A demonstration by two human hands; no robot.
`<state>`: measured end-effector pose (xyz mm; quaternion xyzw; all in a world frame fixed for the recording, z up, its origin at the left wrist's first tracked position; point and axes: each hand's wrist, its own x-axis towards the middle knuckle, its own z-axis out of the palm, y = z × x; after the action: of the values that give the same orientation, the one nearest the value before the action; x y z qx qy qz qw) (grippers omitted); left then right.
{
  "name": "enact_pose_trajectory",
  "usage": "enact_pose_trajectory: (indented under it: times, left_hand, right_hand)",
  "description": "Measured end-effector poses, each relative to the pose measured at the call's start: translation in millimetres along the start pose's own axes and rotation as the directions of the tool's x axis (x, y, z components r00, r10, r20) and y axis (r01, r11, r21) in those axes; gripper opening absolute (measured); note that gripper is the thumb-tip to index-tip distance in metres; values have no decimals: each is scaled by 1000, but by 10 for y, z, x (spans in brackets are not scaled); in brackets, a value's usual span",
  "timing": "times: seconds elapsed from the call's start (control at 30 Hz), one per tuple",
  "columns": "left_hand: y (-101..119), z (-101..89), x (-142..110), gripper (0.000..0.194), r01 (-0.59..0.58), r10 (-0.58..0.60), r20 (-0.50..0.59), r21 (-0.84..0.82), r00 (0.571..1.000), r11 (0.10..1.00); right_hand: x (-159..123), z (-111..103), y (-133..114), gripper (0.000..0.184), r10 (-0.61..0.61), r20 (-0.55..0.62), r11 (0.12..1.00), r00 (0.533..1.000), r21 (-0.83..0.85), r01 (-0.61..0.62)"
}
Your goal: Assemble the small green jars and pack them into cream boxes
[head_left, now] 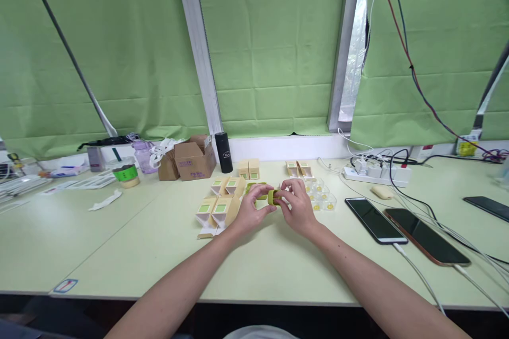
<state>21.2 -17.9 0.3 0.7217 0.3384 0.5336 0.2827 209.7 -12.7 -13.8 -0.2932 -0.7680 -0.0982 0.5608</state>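
Over the middle of the table, my left hand (254, 209) and my right hand (298, 209) meet at a small olive-green hollow piece (271, 197). The left fingers pinch its side, while the right fingertips are at its opening. What lies inside it, if anything, is hidden. Another green piece (261, 197) shows partly behind the left fingers. Left of my hands stand several open cream boxes (223, 209) with green square panels. Several clear plastic containers (328, 203) with yellow spots sit just beyond my right hand.
More cream boxes (248, 169) stand farther back, near a black bottle (224, 152) and a brown cardboard box (194, 159). On the right lie phones (376, 221) with charging cables and a white power strip (376, 175). A drink cup (126, 174) stands at left.
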Motion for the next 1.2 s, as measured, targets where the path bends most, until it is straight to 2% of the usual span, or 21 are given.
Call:
enact_pose_trajectory:
  times: [0.33, 0.53, 0.63, 0.73, 0.83, 1.0, 1.2]
  left_hand:
    - [-2, -11, 4, 44, -1, 1, 10, -8, 1000, 1000]
    - [20, -45, 15, 42, -18, 18, -16, -21, 1000, 1000]
    - [-8, -58, 25, 42, -8, 8, -58, 9, 998, 1000]
    - [-42, -48, 27, 44, 6, -4, -78, 28, 997, 1000]
    - [-41, -27, 14, 45, 1, 2, -73, 53, 997, 999]
    - [6, -23, -15, 55, -15, 17, -39, 59, 999, 998]
    - [-99, -42, 28, 27, 15, -9, -84, 71, 996, 997]
  right_hand:
    - [-2, -6, 26, 20, -6, 46, 999, 999, 45, 4]
    - [24, -87, 0, 44, -55, 62, 992, 997, 120, 47]
    - [20, -94, -13, 52, -38, 74, 989, 997, 144, 27]
    - [-2, -62, -4, 59, -3, 137, 989, 991, 148, -18]
    - [-30, -12, 21, 57, 28, 177, 985, 984, 160, -57]
    - [-44, 30, 44, 53, 97, 139, 967, 986, 220, -126]
    - [-37, 38, 49, 47, 190, 86, 936, 978, 284, -207]
